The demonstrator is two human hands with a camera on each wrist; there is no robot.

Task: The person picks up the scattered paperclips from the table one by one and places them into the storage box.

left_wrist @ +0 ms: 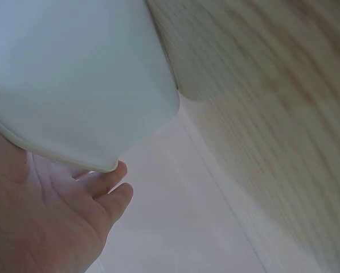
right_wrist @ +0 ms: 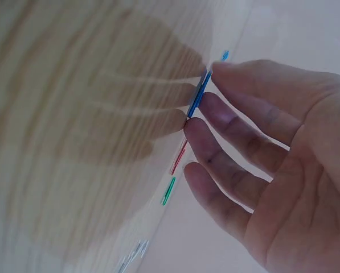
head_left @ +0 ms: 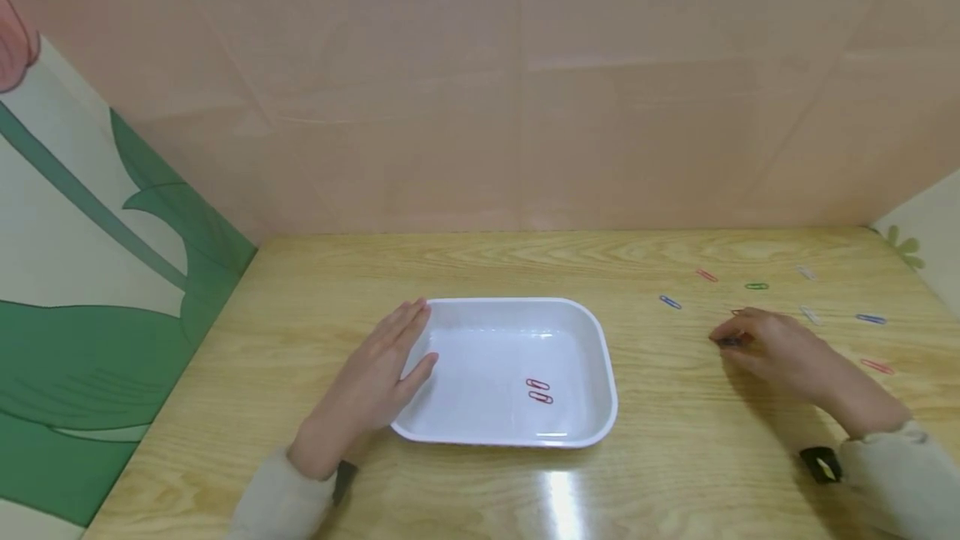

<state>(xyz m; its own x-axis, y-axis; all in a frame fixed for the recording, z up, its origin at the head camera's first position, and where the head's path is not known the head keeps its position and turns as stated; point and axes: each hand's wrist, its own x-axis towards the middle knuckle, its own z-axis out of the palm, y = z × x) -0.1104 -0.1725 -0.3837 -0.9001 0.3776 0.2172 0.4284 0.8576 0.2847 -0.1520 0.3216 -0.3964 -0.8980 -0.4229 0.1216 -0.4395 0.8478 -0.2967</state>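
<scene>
A white tray [head_left: 495,443] lies on the table with two red paper clips [head_left: 538,391] in it. My left hand [head_left: 382,369] rests along the tray's left rim, fingers straight and thumb over the inside. From the left wrist view, the tray's outer wall [left_wrist: 84,74] rises beside the palm. Well to the right of the tray, my right hand [head_left: 780,352] is down at the tabletop. Its thumb and fingertips pinch a blue paper clip [right_wrist: 199,94] close over the wood. A red clip behind this hand is partly hidden by it.
Around the right hand lie more paper clips: blue [head_left: 671,302], red [head_left: 707,275], green [head_left: 757,286], white [head_left: 810,315], another blue [head_left: 871,319] and another red [head_left: 877,367]. A pinkish wall covering [head_left: 517,148] stands behind the wooden table [head_left: 300,307].
</scene>
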